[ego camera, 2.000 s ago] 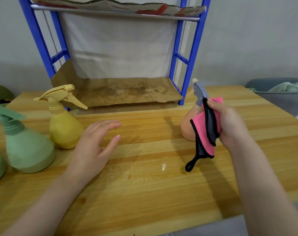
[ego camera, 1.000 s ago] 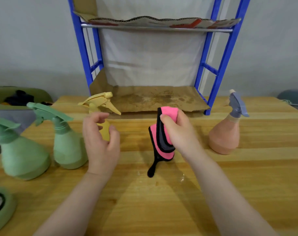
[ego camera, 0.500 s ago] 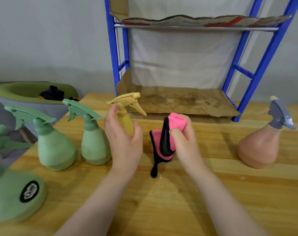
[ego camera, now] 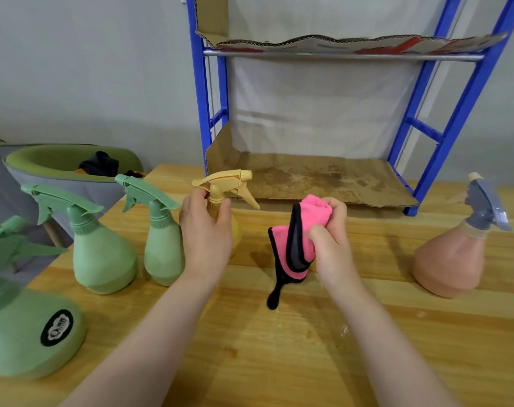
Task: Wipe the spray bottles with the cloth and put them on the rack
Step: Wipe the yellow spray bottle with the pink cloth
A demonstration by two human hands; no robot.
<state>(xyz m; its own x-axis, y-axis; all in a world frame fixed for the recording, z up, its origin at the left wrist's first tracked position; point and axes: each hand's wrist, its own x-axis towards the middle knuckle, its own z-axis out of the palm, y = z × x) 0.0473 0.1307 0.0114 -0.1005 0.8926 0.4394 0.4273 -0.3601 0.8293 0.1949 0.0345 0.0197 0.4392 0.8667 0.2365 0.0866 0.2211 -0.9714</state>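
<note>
On a pale wooden table (ego camera: pixel 279 362) set against a plain grey wall, a blue metal rack (ego camera: pixel 455 113) stands at the far edge, its lower shelf lined with a stained sheet of cardboard (ego camera: pixel 317 179) and its upper shelf with another, torn sheet, a white cloth hanging behind them. Off the table's left side sits a grey bin with a green rim (ego camera: pixel 65 163), dark things lying in it. Along the left of the table stand three green spray bottles: a big one at the near edge with a black label (ego camera: pixel 24 342), a second (ego camera: pixel 100 254) behind it, and a smaller third (ego camera: pixel 162 245) just beside the left hand. A peach bottle with a grey trigger head (ego camera: pixel 452 259) stands well apart at the right, on the table rather than the rack. The left hand (ego camera: pixel 206 233) curls round the neck of the yellow spray bottle (ego camera: pixel 223 186), which stands in front of the rack's lower shelf, its body mostly hidden behind the hand. The right hand (ego camera: pixel 329 239) grips a folded pink cloth with black trim (ego camera: pixel 294 245), bunched in the fingers, a black loop dangling just above the tabletop, near the yellow bottle though whether they touch cannot be told
</note>
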